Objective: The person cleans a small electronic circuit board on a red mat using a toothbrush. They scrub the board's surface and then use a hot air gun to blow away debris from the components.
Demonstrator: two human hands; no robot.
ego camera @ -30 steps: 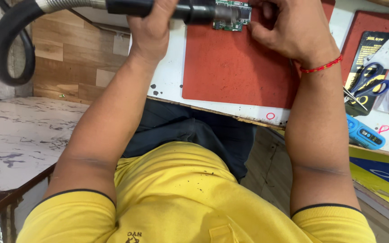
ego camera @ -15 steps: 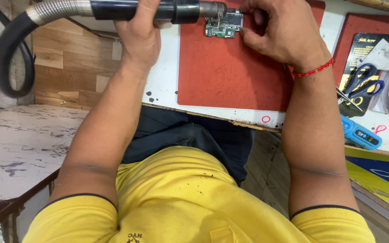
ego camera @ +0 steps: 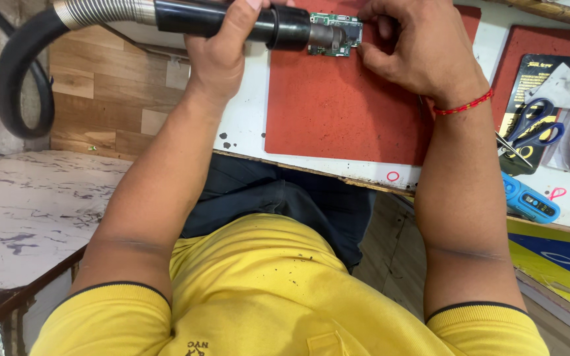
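Small green circuit board (ego camera: 336, 34), flat and rectangular, studded with tiny components, lying near the far edge of a red rubbery mat (ego camera: 338, 105); now lower in the view and nearer the frame's centre than half a second ago, with little change in place relative to the mat. Black cylindrical hot-air nozzle handle (ego camera: 232, 23), smooth plastic, metal tip over the board's left part, joined at the rear to a ribbed silver hose (ego camera: 100, 11) and then a thick black looping tube (ego camera: 18, 72); angled slightly more downward than before. Left hand (ego camera: 222, 56) wrapped fully round the handle, grip closed tight on it, as in the earlier frames. Right hand (ego camera: 417, 53) at the board's right edge, fingers curled and pinching or pressing the board; exact contact partly hidden, grip narrow. Red thread bracelet (ego camera: 463, 105) at the right wrist. White table (ego camera: 245, 125) under the mat, speckled with dark marks, small red circle near its front edge. Further right: second red mat (ego camera: 526, 43), black card, blue-handled scissors (ego camera: 536, 135), blue handheld device (ego camera: 529, 201). Wood-grain wall panel (ego camera: 100, 105) at left, marbled surface (ego camera: 28, 211) below it. Yellow shirt (ego camera: 265, 296) in foreground.
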